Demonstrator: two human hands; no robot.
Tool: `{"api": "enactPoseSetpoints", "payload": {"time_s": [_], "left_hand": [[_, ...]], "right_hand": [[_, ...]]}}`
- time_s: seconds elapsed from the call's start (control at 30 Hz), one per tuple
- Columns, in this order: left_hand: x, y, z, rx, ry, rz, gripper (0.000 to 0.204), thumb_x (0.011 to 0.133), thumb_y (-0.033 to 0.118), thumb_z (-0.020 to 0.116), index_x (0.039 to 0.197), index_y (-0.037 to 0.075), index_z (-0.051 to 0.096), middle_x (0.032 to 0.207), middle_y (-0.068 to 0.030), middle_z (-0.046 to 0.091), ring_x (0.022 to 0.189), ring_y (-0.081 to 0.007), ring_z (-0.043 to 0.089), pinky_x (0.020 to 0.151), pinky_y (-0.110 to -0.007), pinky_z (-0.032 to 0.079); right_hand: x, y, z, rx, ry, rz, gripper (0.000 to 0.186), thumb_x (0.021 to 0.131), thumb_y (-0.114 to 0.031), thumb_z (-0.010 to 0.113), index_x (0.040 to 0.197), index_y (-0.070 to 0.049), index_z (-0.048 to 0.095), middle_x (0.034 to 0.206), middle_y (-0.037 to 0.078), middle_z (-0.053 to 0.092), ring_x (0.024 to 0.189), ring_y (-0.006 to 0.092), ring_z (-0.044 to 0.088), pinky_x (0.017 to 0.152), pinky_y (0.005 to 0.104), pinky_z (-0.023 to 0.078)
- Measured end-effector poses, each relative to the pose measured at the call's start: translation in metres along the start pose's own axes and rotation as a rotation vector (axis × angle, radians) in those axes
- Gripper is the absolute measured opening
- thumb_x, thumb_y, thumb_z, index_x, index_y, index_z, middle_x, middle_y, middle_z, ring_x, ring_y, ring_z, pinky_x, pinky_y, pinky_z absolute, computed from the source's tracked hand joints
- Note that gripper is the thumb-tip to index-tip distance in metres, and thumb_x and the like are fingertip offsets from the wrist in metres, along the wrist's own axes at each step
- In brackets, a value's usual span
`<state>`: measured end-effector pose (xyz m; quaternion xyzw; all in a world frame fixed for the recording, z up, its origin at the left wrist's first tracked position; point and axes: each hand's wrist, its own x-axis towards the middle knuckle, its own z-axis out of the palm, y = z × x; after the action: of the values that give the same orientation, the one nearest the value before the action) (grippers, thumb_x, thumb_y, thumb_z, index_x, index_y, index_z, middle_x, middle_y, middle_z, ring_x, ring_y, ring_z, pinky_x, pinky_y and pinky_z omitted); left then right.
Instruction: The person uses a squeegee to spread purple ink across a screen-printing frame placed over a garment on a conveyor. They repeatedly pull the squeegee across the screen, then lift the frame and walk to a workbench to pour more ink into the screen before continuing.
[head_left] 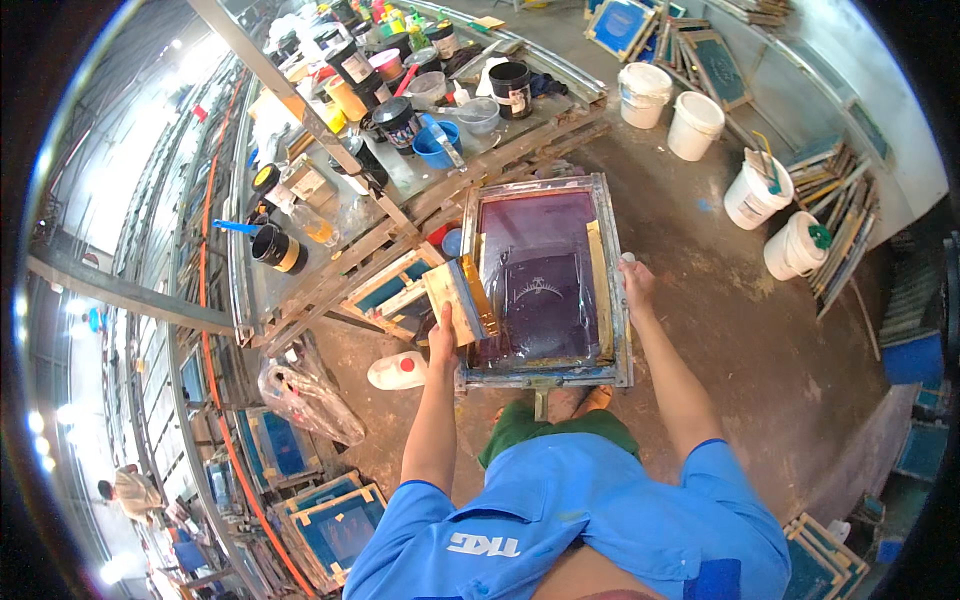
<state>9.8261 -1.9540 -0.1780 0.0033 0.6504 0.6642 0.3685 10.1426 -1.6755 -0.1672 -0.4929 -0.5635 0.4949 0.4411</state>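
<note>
Fingers of the left hand [443, 340] are clamping a stiff wooden squeegee [460, 298] while the right hand [636, 285] is gripping the rigid, probably light screen frame [612, 290] by its right rail.

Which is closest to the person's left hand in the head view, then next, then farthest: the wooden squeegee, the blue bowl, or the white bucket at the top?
1. Wooden squeegee, in the left hand.
2. Blue bowl, up on the cluttered table.
3. White bucket, far upper right on the floor.

Purple screen [540, 270], white buckets [694, 124]
</note>
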Motion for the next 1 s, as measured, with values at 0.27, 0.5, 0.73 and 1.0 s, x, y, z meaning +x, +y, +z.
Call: {"api": "enactPoseSetpoints", "payload": {"time_s": [0.27,0.5,0.73,1.0], "left_hand": [[0.016,-0.007,0.026,-0.046,0.029,0.007,0.071,0.090,0.050,0.073,0.128,-0.009,0.058,0.116,-0.0103,0.067,0.099,-0.0191,0.066,0.087,-0.034,0.053],[0.055,-0.004,0.013,0.152,0.062,-0.094,0.076,0.090,0.054,0.071,0.130,-0.010,0.058,0.119,-0.0134,0.066,0.102,-0.0201,0.065,0.089,-0.034,0.053],[0.078,-0.018,0.009,0.082,-0.056,-0.184,0.069,0.089,0.053,0.073,0.121,-0.007,0.063,0.100,-0.0078,0.068,0.083,-0.0157,0.066,0.071,-0.032,0.053],[0.098,-0.020,-0.001,0.298,0.010,-0.071,0.056,0.085,0.048,0.078,0.108,-0.002,0.068,0.090,-0.0031,0.065,0.077,-0.0112,0.058,0.070,-0.029,0.047]], "right_hand": [[0.048,0.014,0.009,-0.085,-0.154,0.130,0.024,0.093,-0.033,0.067,0.084,-0.011,0.067,0.066,-0.006,0.052,0.059,0.0057,0.047,0.056,0.0241,0.036],[0.044,0.043,0.028,-0.046,-0.257,0.402,0.019,0.093,-0.028,0.068,0.084,-0.011,0.066,0.068,-0.005,0.054,0.061,0.0062,0.050,0.056,0.0239,0.038],[0.072,0.055,0.020,-0.291,-0.131,0.246,0.021,0.090,-0.024,0.072,0.085,-0.007,0.061,0.083,0.003,0.058,0.072,0.0127,0.055,0.064,0.0284,0.045],[0.219,-0.035,0.119,-0.403,-0.157,-0.502,0.043,0.079,-0.018,0.080,0.114,-0.003,0.060,0.110,0.014,0.061,0.105,0.0312,0.060,0.093,0.0413,0.049]]}}
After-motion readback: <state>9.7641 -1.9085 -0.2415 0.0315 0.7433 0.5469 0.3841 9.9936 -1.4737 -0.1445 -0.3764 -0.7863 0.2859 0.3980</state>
